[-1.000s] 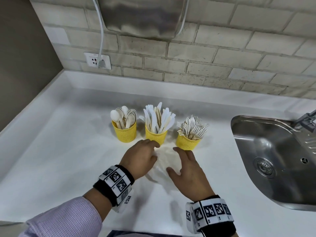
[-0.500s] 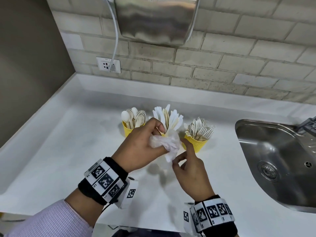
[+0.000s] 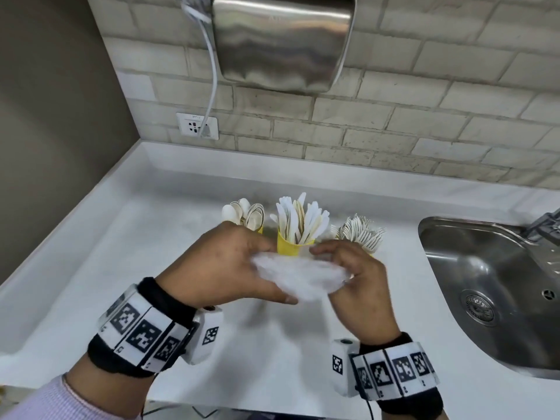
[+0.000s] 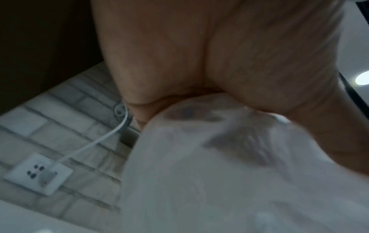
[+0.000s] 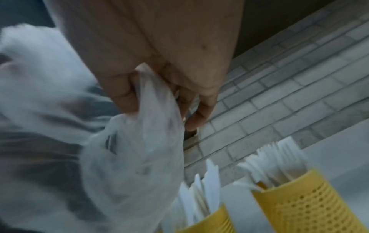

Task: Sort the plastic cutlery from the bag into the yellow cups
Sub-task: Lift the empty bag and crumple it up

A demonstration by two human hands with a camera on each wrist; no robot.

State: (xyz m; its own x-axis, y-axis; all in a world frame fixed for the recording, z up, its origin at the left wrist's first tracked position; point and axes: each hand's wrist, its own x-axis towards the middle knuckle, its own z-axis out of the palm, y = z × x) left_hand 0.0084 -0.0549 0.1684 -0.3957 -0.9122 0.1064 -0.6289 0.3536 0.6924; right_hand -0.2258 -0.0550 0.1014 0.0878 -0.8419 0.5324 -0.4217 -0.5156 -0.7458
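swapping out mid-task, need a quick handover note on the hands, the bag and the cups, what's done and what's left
Left hand and right hand both grip the crumpled plastic bag, held above the counter in front of the cups.
Left yellow cup holds spoons, middle yellow cup knives, right yellow cup forks.
Done: cutlery looks sorted; no loose pieces visible on the counter.
Left: confirm the bag is empty (contents unclear), then put it aside.

Brick wall (image 3: 394, 116), white counter (image 3: 151, 237), sink (image 3: 485, 283)

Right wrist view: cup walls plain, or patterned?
Yellow cups, walls perforated with a grid of small holes. Right wrist view shows it best.
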